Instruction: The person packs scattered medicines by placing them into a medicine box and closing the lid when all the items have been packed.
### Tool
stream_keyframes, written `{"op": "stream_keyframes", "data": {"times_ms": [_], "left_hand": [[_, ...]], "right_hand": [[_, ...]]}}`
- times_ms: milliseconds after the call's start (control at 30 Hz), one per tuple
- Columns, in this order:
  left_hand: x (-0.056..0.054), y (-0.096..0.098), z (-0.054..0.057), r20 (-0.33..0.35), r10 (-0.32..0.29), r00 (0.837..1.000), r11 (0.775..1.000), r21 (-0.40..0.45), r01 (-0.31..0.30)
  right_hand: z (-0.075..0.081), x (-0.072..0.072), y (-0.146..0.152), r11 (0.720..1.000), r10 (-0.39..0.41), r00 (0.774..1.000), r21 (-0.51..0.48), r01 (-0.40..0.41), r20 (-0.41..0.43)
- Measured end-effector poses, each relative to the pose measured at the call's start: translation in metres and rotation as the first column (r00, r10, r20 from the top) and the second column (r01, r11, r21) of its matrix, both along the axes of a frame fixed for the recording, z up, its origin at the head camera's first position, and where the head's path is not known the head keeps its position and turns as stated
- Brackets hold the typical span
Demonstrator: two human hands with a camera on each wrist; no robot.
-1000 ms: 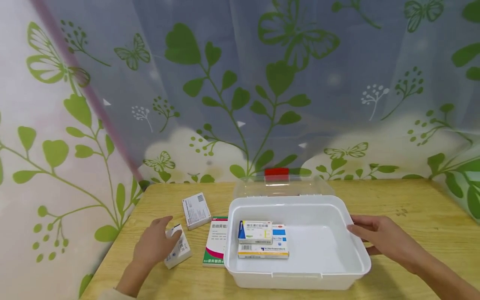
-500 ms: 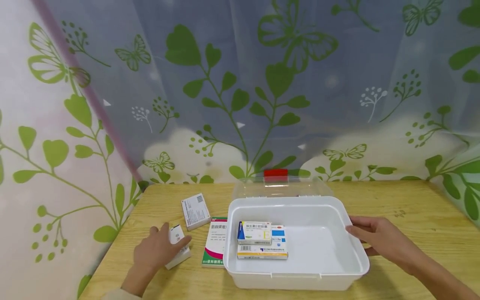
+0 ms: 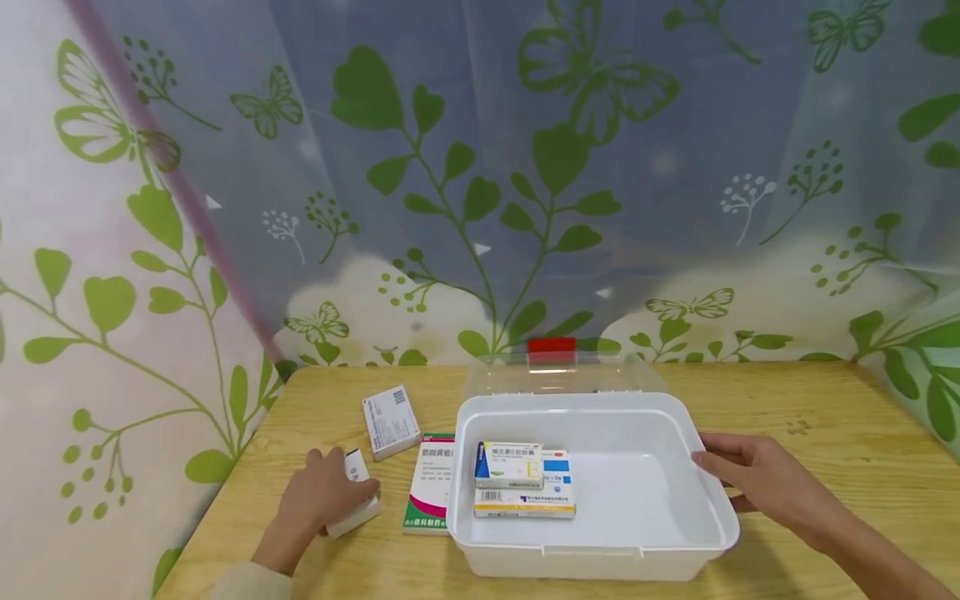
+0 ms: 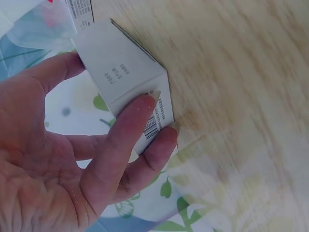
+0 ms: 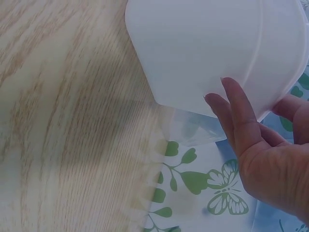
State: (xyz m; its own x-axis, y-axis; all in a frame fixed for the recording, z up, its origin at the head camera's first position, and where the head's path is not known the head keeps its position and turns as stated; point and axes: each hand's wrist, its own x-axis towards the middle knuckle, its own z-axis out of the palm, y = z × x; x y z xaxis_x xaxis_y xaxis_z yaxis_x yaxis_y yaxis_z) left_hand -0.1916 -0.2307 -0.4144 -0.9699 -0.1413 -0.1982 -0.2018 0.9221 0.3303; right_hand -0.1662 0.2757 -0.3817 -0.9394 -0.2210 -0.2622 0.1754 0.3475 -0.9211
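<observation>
your left hand [image 3: 321, 492] is pinching a small white carton [image 3: 354, 518], thumb on one side and fingers on the other, at the left of the surface [image 3: 810, 400]. the left wrist view shows two of your fingertips against the end with the barcode; you can't tell for sure whether the carton rests fully on the surface. a pale sleeve [image 3: 251, 581] covers that forearm.

your right hand [image 3: 772, 483] grips the right side of a white container [image 3: 592, 562], with the thumb at its rim and the other fingers, slightly parted, against the outer wall.

just beyond the carton you have a white box with a barcode [image 3: 392, 422], lying flat. a green-and-white box [image 3: 429, 492] lies between the carton and the container, its right part hidden by the container. inside, toward the left, a box marked with a yellow e [image 3: 510, 465] lies partly over a white box with an orange stripe [image 3: 525, 504]. behind, the clear lid [image 3: 495, 379] stands open, bearing a red latch [image 3: 552, 350], in front of a leaf-and-butterfly curtain [image 3: 420, 200].
</observation>
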Motion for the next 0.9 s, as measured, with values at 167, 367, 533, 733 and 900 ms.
{"op": "stream_keyframes", "data": {"times_ms": [167,367,533,733,900], "left_hand": [[-0.002,0.0,0.0,0.003,0.003,1.0,1.0,0.003,-0.003],[-0.003,-0.003,-0.002,0.012,0.009,1.0,0.999,0.031,-0.009],[-0.001,-0.005,0.0,-0.014,-0.006,1.0,0.999,0.036,0.007],[0.005,-0.005,0.021,-0.15,-0.037,0.988,0.999,-0.002,0.037],[0.006,0.009,0.051,-0.271,-0.079,0.959,0.997,-0.023,0.076]], "right_hand": [[0.0,0.001,0.001,1.0,-0.002,1.0,-0.009,0.002,-0.009],[0.0,0.001,0.001,1.0,-0.007,1.0,-0.008,0.007,-0.01],[-0.001,0.002,0.001,1.0,-0.01,1.0,-0.007,0.009,-0.01],[-0.001,0.001,0.0,1.0,-0.012,1.0,-0.01,0.012,-0.012],[-0.002,0.001,0.0,1.0,-0.011,1.0,-0.019,0.011,-0.018]]}}
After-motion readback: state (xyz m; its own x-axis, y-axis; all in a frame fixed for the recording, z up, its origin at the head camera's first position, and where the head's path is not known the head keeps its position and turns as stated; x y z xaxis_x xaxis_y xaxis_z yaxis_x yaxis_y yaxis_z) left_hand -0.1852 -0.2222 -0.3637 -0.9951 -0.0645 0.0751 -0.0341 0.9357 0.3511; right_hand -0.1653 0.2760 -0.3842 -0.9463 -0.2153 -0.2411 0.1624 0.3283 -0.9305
